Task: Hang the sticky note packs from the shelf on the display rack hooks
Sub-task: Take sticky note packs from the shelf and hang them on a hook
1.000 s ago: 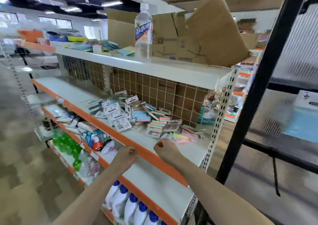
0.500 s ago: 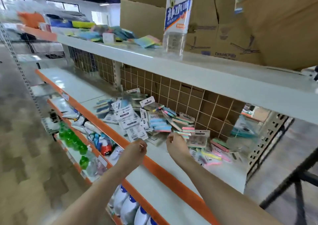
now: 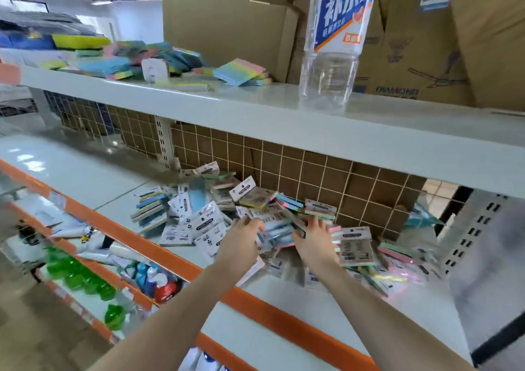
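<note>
Barely begun, by the look of it. Head view, the only one: sticky note packs (image 3: 255,217) lie in a loose heap on the middle shelf (image 3: 85,169), against the wire grid back panel (image 3: 312,171). No pack seen hanging anywhere; no display rack hooks in frame, so the hanging all appears left to do.

Left hand (image 3: 241,240) and right hand (image 3: 314,238) are both in the heap, seen from the back. Fingers curl down among the packs on either side of a blurred bundle; whether either hand has actually closed on a pack, cannot tell. Judged step: gathering a handful.

Edges and room: upper shelf (image 3: 284,120) overhangs the heap, close above the hands, so a lift wants to come forward, not up. A water bottle (image 3: 338,41) stands near that shelf's front lip, with loose sticky note pads (image 3: 241,71) and cardboard boxes (image 3: 227,27) behind. The orange front edge (image 3: 176,262) lies under the forearms. Left of the heap the shelf surface is bare; right of it, a perforated upright (image 3: 468,237) closes things off.
</note>
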Action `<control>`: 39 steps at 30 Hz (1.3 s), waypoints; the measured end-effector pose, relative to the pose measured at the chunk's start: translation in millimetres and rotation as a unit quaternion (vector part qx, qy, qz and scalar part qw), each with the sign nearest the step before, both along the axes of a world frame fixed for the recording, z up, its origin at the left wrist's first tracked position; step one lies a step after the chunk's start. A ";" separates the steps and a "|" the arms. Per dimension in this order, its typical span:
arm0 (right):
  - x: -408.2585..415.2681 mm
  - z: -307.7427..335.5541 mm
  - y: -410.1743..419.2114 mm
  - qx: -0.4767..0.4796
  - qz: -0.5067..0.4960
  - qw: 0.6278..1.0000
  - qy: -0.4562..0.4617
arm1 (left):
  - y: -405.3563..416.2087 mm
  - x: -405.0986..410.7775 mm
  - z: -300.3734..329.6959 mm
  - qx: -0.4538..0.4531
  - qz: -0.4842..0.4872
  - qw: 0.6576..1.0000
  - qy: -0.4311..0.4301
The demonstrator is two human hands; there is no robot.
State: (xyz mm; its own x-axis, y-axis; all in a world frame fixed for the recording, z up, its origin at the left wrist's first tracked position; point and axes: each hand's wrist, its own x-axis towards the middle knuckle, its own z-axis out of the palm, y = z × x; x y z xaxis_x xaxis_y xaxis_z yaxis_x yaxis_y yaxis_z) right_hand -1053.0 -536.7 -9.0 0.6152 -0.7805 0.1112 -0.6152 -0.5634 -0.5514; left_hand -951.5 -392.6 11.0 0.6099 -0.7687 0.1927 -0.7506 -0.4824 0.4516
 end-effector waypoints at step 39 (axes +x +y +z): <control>-90.2 18.0 38.0 0.474 -0.194 0.669 -0.539 | -48.3 9.6 55.4 -0.169 -0.197 0.964 0.055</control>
State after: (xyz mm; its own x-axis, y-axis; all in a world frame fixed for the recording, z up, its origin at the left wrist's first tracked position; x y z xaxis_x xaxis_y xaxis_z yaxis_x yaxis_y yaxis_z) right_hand -1143.1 -498.7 9.0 0.3068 -0.8924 -0.3309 0.4295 0.4400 -0.7886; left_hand -942.0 -441.0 66.4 0.3151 -0.8495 0.4232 -0.7837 0.0186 0.6208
